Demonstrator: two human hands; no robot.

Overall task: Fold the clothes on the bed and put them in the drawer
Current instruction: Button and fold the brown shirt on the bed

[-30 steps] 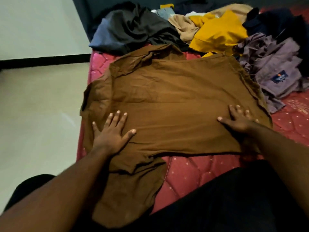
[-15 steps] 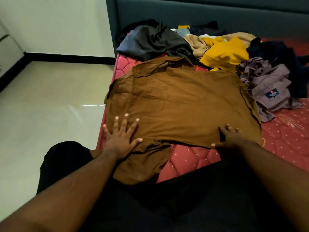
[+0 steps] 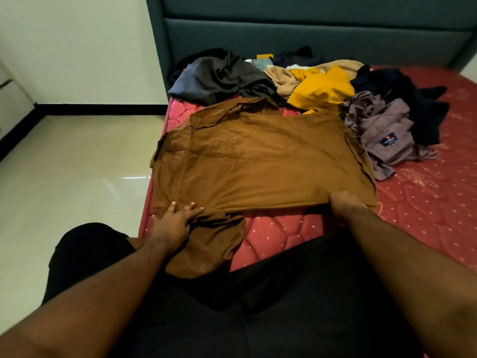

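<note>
A brown shirt (image 3: 258,161) lies spread flat on the red mattress (image 3: 426,202), its collar toward the headboard. One sleeve hangs off the near edge by my lap. My left hand (image 3: 175,218) rests on the shirt's near left corner by that sleeve, fingers laid out on the cloth. My right hand (image 3: 346,202) is at the near right hem, its fingertips tucked under the fabric edge and gripping it. A heap of unfolded clothes sits behind the shirt: a dark grey garment (image 3: 222,76), a yellow one (image 3: 322,89), a beige one (image 3: 281,78) and a mauve shirt (image 3: 382,130).
A dark blue padded headboard (image 3: 284,29) closes off the far side. Dark navy clothes (image 3: 402,91) lie at the right of the heap. Pale tiled floor (image 3: 77,164) runs along the bed's left side, with a white wall behind. My black trousers fill the foreground.
Both hands have slid back along the shirt to its near edge. My right hand went from lying flat to curling under the hem. The view has pulled back and up.
</note>
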